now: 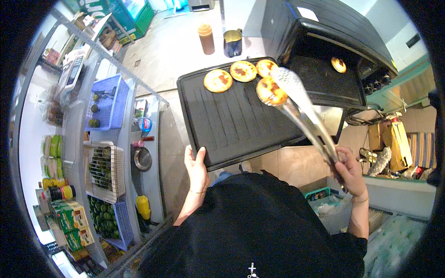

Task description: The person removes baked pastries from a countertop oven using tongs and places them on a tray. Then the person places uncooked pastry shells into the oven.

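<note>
My left hand [197, 170] grips the near left corner of a black baking tray [233, 121], which is tilted. Metal serving tongs [306, 107] are in my right hand [349, 173], their tips around an egg tart [271, 92] over the tray's far right part. Three more tarts lie along the far edge: one at the left [218, 80], one in the middle [243, 71], and one partly behind the tongs [266, 68]. Another egg tart [338, 65] sits on the dark surface inside an open black oven [323, 76]. Whether the gripped tart touches the tray is unclear.
A brown-filled bottle [206, 39] and a metal pitcher [233, 42] stand on a white counter beyond the tray. At the left, a metal shelf [74, 114] holds a blue basket [120, 104], a white basket [118, 170] of dark green produce and a scale [72, 72]. Boxes lie at the right.
</note>
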